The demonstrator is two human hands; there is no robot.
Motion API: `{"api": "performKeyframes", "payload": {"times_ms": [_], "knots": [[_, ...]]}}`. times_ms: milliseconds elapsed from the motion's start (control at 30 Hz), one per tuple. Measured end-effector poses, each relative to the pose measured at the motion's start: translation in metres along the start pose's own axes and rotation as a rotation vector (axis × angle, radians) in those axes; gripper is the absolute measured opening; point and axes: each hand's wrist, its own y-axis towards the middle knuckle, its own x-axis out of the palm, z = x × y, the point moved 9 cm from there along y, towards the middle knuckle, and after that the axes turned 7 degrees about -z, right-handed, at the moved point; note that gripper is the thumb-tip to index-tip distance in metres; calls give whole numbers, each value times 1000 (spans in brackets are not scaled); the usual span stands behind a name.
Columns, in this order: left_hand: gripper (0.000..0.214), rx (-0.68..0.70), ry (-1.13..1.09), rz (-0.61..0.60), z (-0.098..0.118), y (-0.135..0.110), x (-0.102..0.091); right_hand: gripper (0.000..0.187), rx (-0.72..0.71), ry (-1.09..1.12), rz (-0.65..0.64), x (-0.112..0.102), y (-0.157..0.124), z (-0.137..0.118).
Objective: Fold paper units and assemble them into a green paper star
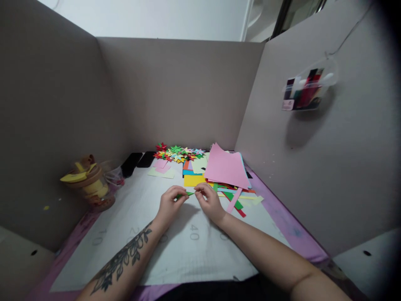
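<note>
Both hands meet over the middle of the white mat (188,251). My left hand (171,205) pinches one end of a small green paper piece (187,194). My right hand (210,201) pinches its other end with curled fingers. The piece is held just above the mat. Right behind my hands lies a stack of coloured paper sheets (227,169) topped by a pink sheet, with loose coloured strips (234,202) beside my right hand. Farther back sits a pile of folded paper stars (178,153) in many colours.
Grey cardboard walls (175,92) close off the desk on three sides. A yellow and brown container (89,182) stands at the left. Two black objects (138,161) lie at the back left. A clear holder with pens (308,90) hangs on the right wall.
</note>
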Motion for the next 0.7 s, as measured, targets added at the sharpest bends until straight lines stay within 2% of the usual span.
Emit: {"api": "performKeyframes", "payload": {"times_ms": [100,233,333,433,567,700], "knots": [[5,33,-5,16,2,0,-3,9,174,120,-19,0,1,22],[7,75,21,-54,6,1,1,13,398,390,-161,14,-2,46],[8,105,46,-79,8,1,3,16,449,515,-204,17,-3,46],[8,136,77,-47,11,-2,2,20,488,584,-224,20,-5,42],[7,258,215,12,23,-6,0,24,624,720,-314,39,-16,41],[10,382,378,-7,35,-10,4,25,676,859,-230,43,-18,40]]}}
